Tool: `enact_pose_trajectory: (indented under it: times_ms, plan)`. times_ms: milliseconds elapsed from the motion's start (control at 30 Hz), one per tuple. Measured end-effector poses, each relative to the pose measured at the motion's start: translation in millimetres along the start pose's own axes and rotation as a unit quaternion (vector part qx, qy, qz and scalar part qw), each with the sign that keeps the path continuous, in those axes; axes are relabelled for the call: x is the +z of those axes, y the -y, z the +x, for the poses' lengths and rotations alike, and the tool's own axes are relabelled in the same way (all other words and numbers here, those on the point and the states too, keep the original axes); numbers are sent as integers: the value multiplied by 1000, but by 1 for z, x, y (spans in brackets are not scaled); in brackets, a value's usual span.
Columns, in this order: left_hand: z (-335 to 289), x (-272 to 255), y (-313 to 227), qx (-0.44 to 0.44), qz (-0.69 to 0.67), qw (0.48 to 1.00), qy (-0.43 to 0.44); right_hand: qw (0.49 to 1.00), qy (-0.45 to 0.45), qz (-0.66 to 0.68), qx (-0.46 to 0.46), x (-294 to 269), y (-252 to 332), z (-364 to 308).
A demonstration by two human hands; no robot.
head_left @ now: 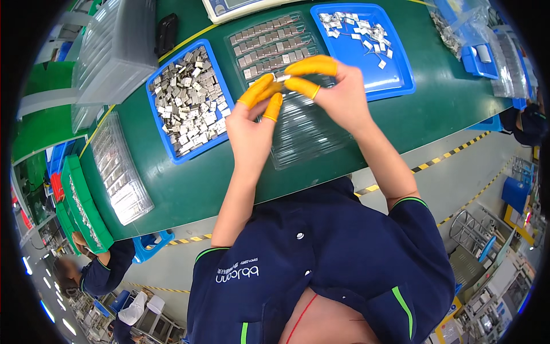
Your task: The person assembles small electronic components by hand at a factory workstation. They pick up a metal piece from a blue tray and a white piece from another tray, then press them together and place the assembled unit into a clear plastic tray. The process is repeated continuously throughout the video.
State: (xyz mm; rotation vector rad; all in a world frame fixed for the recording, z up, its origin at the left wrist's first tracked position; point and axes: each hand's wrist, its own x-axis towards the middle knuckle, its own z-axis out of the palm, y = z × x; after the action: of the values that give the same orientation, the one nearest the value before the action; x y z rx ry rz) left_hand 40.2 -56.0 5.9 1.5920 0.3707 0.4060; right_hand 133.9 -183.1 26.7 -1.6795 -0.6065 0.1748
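Note:
My left hand [252,123] and my right hand [346,97] meet over the middle of the table, yellow finger cots on their fingertips. A small white part [281,78] is pinched between the fingertips of both hands; blur and the fingers hide its exact kind. Under them lies a clear ribbed plastic tray [303,135]. Rows of small silver-and-white blocks [269,43] fill its far portion, while the near grooves show no blocks. To the left, a blue tray [172,150] holds a heap of similar blocks. On the right, another blue tray [395,83] carries scattered white pieces with short wires.
Stacked clear plastic trays [114,51] stand at the far left, beside a black object [167,34]. Another clear tray [121,172] lies near the table's left edge. A white device [246,7] sits at the back. Green bins [86,206] and a co-worker [109,269] are at lower left.

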Motion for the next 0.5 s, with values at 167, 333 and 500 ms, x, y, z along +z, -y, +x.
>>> enact_pose_trajectory:
  times_ms: [167, 333, 500]
  plan:
    - [-7, 6, 11, 165, 551, 815, 72, 978, -13, -196, -64, -9, -35, 20]
    - [-7, 6, 16, 186, 563, 801, 80, 915, -45, -358, -182, 8, -55, 10]
    - [-8, 8, 18, 174, 552, 811, 85, 911, -37, -372, -173, 8, -56, 8]
